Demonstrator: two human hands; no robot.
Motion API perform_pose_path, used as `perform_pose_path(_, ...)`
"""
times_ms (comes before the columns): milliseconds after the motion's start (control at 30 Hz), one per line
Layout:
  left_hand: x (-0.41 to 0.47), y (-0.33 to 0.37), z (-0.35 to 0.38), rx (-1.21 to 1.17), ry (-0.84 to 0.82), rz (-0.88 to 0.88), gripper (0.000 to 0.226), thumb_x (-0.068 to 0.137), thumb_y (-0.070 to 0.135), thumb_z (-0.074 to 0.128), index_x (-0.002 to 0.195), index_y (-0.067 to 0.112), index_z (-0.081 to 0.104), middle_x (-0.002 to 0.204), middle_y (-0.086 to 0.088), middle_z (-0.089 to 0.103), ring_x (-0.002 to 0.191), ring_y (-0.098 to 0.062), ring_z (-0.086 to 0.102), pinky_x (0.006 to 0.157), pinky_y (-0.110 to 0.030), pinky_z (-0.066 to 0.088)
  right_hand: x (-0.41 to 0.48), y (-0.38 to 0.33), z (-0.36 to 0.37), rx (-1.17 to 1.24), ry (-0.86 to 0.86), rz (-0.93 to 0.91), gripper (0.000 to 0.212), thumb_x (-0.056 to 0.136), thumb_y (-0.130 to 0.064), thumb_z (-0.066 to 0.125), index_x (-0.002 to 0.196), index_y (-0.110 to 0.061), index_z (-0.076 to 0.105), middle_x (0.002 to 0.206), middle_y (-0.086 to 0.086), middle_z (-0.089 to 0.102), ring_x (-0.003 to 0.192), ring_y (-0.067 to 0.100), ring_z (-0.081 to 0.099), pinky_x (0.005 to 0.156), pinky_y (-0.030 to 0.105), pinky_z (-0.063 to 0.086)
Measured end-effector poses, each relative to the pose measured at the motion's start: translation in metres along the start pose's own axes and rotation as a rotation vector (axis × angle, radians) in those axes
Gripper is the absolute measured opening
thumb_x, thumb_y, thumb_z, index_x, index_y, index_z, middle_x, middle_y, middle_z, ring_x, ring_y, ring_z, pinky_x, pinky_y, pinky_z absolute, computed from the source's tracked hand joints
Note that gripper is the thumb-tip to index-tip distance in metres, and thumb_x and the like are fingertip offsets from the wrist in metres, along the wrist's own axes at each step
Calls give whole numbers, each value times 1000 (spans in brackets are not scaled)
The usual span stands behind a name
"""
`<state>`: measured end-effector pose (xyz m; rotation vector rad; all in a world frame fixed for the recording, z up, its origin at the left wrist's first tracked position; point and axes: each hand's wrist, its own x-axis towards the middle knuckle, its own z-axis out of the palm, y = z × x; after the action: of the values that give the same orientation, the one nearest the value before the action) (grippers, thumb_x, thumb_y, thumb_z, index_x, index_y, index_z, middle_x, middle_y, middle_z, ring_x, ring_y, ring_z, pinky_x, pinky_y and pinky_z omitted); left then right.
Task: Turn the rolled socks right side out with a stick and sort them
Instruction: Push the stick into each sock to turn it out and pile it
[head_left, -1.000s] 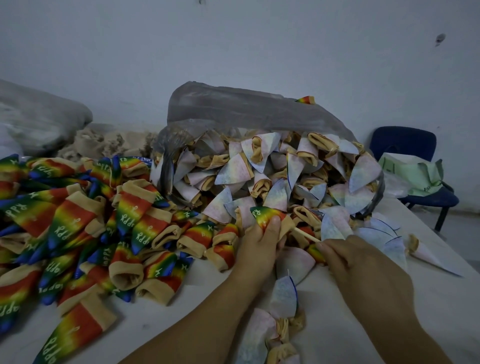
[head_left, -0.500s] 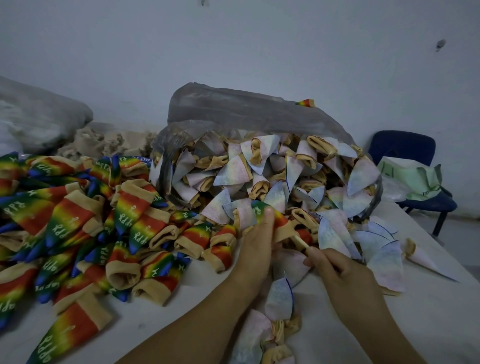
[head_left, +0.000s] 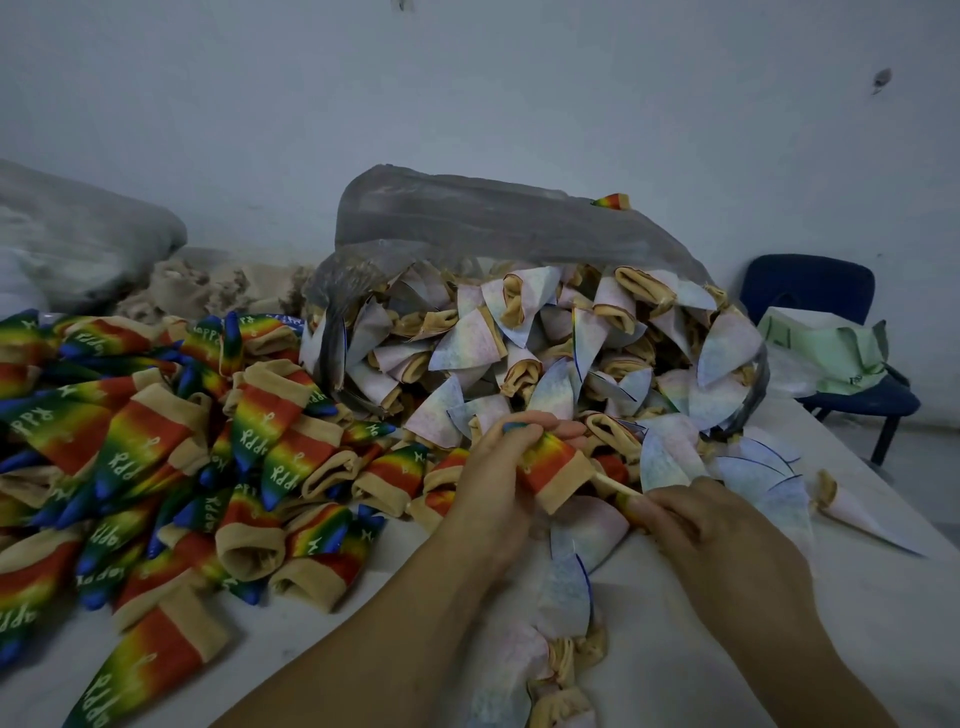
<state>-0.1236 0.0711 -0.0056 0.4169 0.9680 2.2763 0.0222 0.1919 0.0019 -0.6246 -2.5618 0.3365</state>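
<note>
A person's left hand (head_left: 493, 483) wraps its curled fingers round the toe end of a rainbow sock (head_left: 553, 465), already showing its colours, while the right hand (head_left: 727, 535) closes its fingers on the near end of a thin stick (head_left: 615, 485) that runs up into the sock's tan cuff (head_left: 563, 493). The sock is held just above the table, in front of the bag's mouth.

The step appears to be finishing the turn and freeing the stick. Done well, the left hand would keep a firm hold on the toe while the right draws the stick straight back along the sock's line, so the tip does not snag the knit or drag the cuff inward.

To the left, just beside the left wrist, lies the sorted pile (head_left: 156, 447) of rainbow socks, the likely drop spot. Straight ahead, a plastic bag (head_left: 493, 223) spills pale rolled socks (head_left: 519, 343), some touching the hands, with more between the forearms (head_left: 566, 597). Bare table (head_left: 893, 613) opens to the right, giving the stick hand room to pull back, though the edge runs close there, near a stray pale sock (head_left: 862, 519) and a blue chair (head_left: 810, 280) beyond.
</note>
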Motion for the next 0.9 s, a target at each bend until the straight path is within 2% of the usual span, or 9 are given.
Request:
perform_pose_path(100, -3, 2, 5, -174, -67, -94, 34, 93, 28, 59, 70, 6, 68, 87, -16, 71, 78, -24, 70, 82, -41, 58, 0, 0, 1, 8, 17, -19, 44, 84, -58, 32, 90, -35, 68, 75, -9, 49, 75, 9, 50, 63, 27, 41)
perform_pose_path(167, -7, 4, 8, -286, -59, -136, 40, 87, 35, 65, 59, 6, 61, 80, -14, 68, 68, -22, 67, 81, -42, 59, -1, -1, 2, 19, 20, -37, 46, 83, -58, 30, 90, -34, 68, 75, -9, 50, 77, 10, 51, 64, 29, 43)
perform_pose_path(333, -10, 4, 11, -316, -29, -166, 43, 83, 22, 66, 46, 14, 46, 56, -4, 55, 51, -16, 55, 77, -37, 58, -4, -9, 7, 42, -11, -62, 52, 81, -62, 23, 94, -36, 66, 81, -11, 57, 77, 9, 55, 63, 28, 45)
perform_pose_path(467, -9, -1, 20, -277, -15, -72, 50, 87, 15, 54, 40, 18, 39, 40, 1, 34, 38, -12, 35, 73, -30, 49, -9, -21, 17, 154, -50, 13, 47, 77, -70, 18, 78, -43, 57, 72, -18, 62, 67, -1, 55, 55, 20, 39)
perform_pose_path(567, -6, -6, 23, -148, -16, 41, 59, 98, 13, 45, 39, 18, 41, 37, 1, 33, 35, -11, 31, 67, -29, 46, -9, -29, 23, 391, -117, 120, 33, 78, -66, 28, 67, -46, 52, 70, -19, 64, 69, -5, 56, 58, 16, 38)
perform_pose_path(633, -3, -9, 22, -47, 27, 89, 61, 102, 16, 43, 41, 18, 43, 38, 0, 37, 36, -12, 35, 65, -28, 48, -9, -31, 25, 454, -152, 149, 32, 82, -60, 33, 64, -44, 54, 72, -25, 65, 72, -8, 56, 60, 14, 38)
perform_pose_path(767, -1, -12, 16, 284, 159, 164, 62, 103, 36, 44, 44, 19, 53, 53, -7, 60, 51, -14, 56, 76, -34, 50, -8, -27, 22, 453, -142, 144, 40, 79, -65, 32, 62, -38, 57, 77, -35, 60, 72, -7, 55, 62, 23, 42)
perform_pose_path(833, -2, -11, 10, 495, 250, 192, 64, 99, 54, 42, 57, 11, 64, 58, -4, 63, 53, -8, 59, 68, -24, 50, -8, -27, 20, 372, -110, 114, 40, 77, -68, 29, 63, -41, 55, 77, -41, 56, 73, -12, 54, 59, 20, 41)
perform_pose_path(900, -5, -9, 6, 616, 327, 188, 75, 84, 74, 38, 70, 4, 64, 51, 4, 55, 46, -4, 52, 49, -12, 44, -9, -27, 17, 282, -77, 77, 34, 77, -70, 27, 65, -48, 49, 71, -46, 52, 72, -18, 51, 52, 12, 32)
